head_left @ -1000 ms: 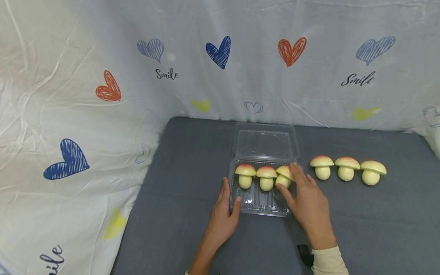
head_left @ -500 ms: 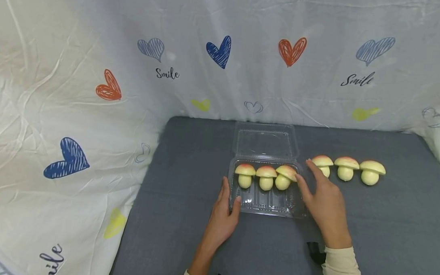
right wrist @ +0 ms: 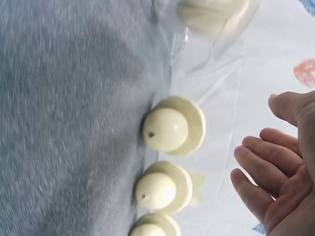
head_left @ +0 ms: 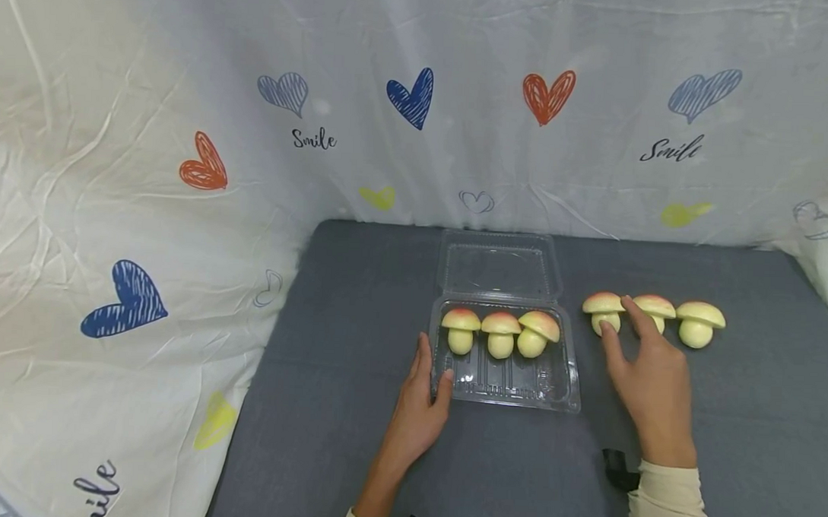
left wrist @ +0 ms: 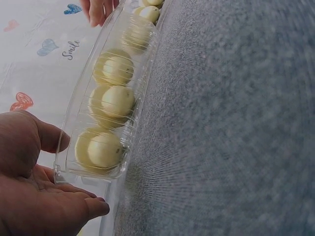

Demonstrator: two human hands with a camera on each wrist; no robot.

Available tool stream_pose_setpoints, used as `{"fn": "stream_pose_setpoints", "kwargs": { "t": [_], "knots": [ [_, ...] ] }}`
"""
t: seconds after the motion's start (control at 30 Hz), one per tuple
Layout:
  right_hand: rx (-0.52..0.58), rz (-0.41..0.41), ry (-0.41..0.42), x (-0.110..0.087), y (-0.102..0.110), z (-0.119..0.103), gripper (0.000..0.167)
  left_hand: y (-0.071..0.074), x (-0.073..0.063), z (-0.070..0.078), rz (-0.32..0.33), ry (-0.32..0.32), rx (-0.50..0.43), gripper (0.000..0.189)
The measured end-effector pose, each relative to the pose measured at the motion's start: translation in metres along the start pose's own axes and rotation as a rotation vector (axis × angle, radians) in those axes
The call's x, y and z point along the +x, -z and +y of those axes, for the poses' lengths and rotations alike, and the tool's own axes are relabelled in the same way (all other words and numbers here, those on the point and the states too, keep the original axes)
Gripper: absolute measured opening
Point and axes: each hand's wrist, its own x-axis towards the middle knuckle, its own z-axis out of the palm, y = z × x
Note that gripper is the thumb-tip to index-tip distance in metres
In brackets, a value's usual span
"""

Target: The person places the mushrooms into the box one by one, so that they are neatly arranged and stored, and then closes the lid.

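Note:
A clear plastic clamshell box [head_left: 505,395] lies with its lid [head_left: 499,265] folded back. In its far half sit three toy mushrooms with yellow stems and reddish caps, the right one [head_left: 534,335] tilted. My left hand [head_left: 418,411] rests at the box's near left corner, fingers extended along the side and thumb [left wrist: 54,140] at the rim. My right hand [head_left: 649,381] hovers with parted fingers and nothing held, overlapping the left mushroom [head_left: 600,307] and middle mushroom [head_left: 655,306] of a row on the cloth. In the right wrist view its fingers [right wrist: 266,162] stand apart from them.
The third mushroom [head_left: 699,323] of that row stands at the right end. Grey cloth [head_left: 342,347] covers the table. Behind and to the left hangs a white curtain [head_left: 486,162] printed with hearts.
My right hand has let go of the right mushroom in the box and moved right, over the row on the cloth. My left hand has stayed at the box's corner.

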Motion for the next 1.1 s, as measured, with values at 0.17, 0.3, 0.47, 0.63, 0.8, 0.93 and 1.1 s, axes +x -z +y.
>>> {"fn": "stream_pose_setpoints", "kwargs": {
  "t": [0.17, 0.3, 0.47, 0.63, 0.8, 0.93, 1.1],
  "knots": [
    [-0.005, 0.019, -0.026, 0.002, 0.005, 0.012, 0.052, 0.0, 0.0, 0.0, -0.004, 0.002, 0.002, 0.077],
    [-0.025, 0.029, -0.04, 0.004, 0.01, 0.024, 0.053, 0.0, -0.001, 0.001, -0.004, 0.004, 0.002, 0.077],
    [-0.049, 0.012, -0.091, 0.007, 0.019, 0.036, 0.057, 0.0, 0.0, 0.001, 0.005, -0.005, 0.008, 0.077],
    [-0.035, 0.007, -0.137, 0.008, 0.029, 0.046, 0.059, 0.0, 0.0, 0.001, 0.001, 0.001, 0.012, 0.077],
    [-0.022, -0.005, -0.199, 0.009, 0.037, 0.056, 0.062, 0.0, 0.0, 0.0, 0.005, 0.003, 0.019, 0.077],
    [-0.052, -0.03, -0.227, 0.012, 0.043, 0.065, 0.065, 0.0, -0.001, 0.001, 0.006, 0.001, 0.018, 0.077],
    [-0.084, -0.052, -0.243, 0.015, 0.049, 0.072, 0.067, 0.0, 0.0, 0.003, 0.002, -0.002, 0.007, 0.077]
  ]
}}
